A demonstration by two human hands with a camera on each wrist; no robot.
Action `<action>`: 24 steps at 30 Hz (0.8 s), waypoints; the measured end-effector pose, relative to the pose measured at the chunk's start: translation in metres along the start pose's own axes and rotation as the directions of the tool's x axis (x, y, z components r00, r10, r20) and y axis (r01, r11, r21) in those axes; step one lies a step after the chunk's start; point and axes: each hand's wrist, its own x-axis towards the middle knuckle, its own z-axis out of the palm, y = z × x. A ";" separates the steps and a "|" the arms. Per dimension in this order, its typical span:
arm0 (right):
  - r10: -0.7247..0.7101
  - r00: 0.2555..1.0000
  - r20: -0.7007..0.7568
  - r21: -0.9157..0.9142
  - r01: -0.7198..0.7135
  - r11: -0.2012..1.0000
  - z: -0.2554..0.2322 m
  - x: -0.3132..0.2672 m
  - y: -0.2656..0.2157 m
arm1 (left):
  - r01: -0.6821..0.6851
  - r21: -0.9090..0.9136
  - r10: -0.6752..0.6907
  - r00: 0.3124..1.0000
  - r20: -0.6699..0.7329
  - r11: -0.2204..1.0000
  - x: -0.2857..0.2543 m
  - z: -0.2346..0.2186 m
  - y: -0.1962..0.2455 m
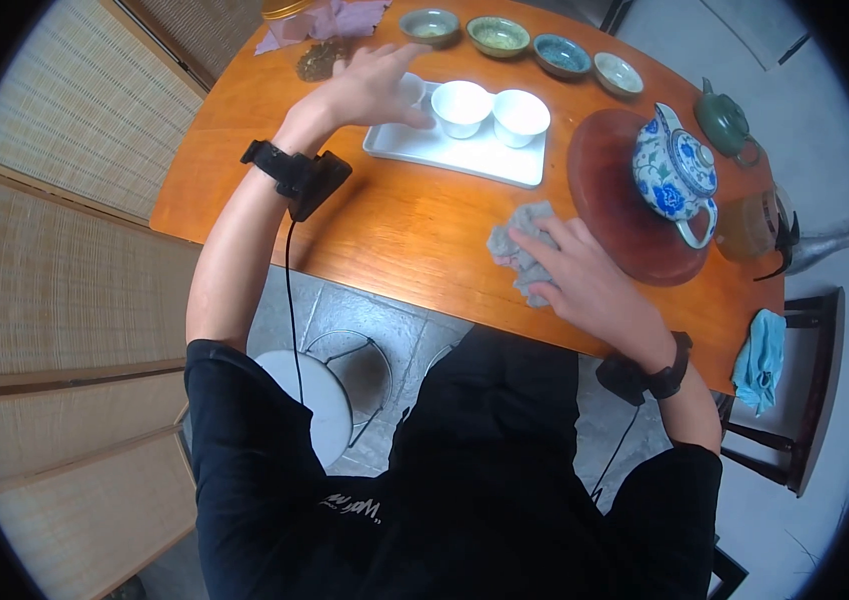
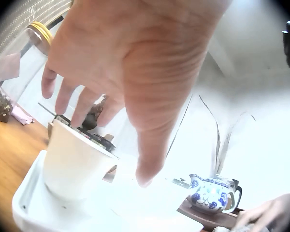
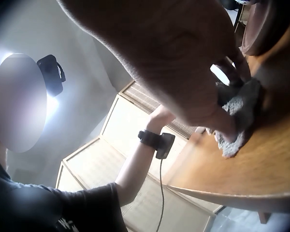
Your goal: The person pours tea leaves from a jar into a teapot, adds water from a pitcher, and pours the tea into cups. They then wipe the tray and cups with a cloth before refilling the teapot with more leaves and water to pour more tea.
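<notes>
My left hand reaches over the left end of a white tray, fingers extended and thumb apart. Partly hidden behind it is a white cup; two more white cups, a middle cup and a right-hand cup, stand upright on the tray. In the left wrist view, the fingers hang above and behind the rim of a cup, nothing gripped. On the table near its front edge, my right hand holds a crumpled grey cloth between thumb and fingers, against the wood.
A blue-and-white teapot stands on a round reddish-brown board, right of the tray. Behind are several small bowls and a green teapot. A glass pitcher and a turquoise cloth are at the right edge.
</notes>
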 end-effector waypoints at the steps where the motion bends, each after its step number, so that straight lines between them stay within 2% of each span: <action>1: 0.000 1.000 0.021 0.001 0.000 1.000 -0.001 0.000 0.001 | -0.028 0.000 0.028 0.999 0.016 1.000 0.001 -0.002 0.010; 4: -0.039 0.999 0.027 -0.087 0.041 0.995 0.005 0.002 0.010 | -0.091 0.006 0.091 0.992 0.088 0.996 0.009 -0.004 0.033; 9: -0.069 0.997 -0.028 -0.038 0.068 0.997 -0.002 0.003 0.015 | -0.075 -0.011 0.075 0.962 0.262 0.997 0.022 -0.008 0.044; 12: -0.044 0.992 -0.118 0.089 0.055 0.995 -0.028 0.010 0.011 | -0.088 -0.064 0.097 0.984 0.152 0.994 0.021 -0.009 0.039; 13: -0.024 0.988 -0.154 0.148 0.047 0.988 -0.041 0.014 0.010 | -0.106 -0.138 0.120 0.988 0.099 0.985 0.022 -0.009 0.032; 15: -0.130 0.928 -0.349 -0.040 0.123 0.992 -0.065 0.034 0.017 | -0.152 -0.278 0.154 0.988 -0.015 0.949 0.025 -0.013 0.011; 17: -0.161 0.895 -0.417 -0.137 0.113 0.984 -0.093 0.061 0.018 | -0.242 -0.275 0.231 0.970 -0.073 0.931 0.024 -0.045 0.004; 18: -0.186 0.892 -0.412 -0.138 0.141 0.980 -0.097 0.080 0.027 | -0.073 -0.306 0.118 0.984 0.130 0.949 0.011 -0.096 0.034; 19: -0.214 0.887 -0.409 -0.138 0.172 0.975 -0.100 0.096 0.032 | -0.038 -0.387 0.087 0.990 0.109 0.921 0.008 -0.105 0.029; 21: -0.288 0.871 -0.397 -0.233 0.208 0.950 -0.101 0.129 0.014 | -0.051 -0.365 0.090 0.992 0.090 0.930 -0.006 -0.128 0.041; 22: -0.336 0.854 -0.397 -0.282 0.235 0.930 -0.096 0.146 0.012 | -0.110 -0.344 0.132 0.990 0.042 0.932 -0.009 -0.128 0.035; 23: -0.403 0.821 -0.405 -0.335 0.277 0.901 -0.074 0.168 0.031 | -0.167 -0.323 0.175 0.985 -0.005 0.932 -0.012 -0.124 0.025; 24: -0.286 0.925 -0.249 -0.210 0.237 0.949 -0.058 0.192 0.040 | -0.224 -0.301 0.220 0.974 -0.050 0.927 -0.013 -0.122 0.020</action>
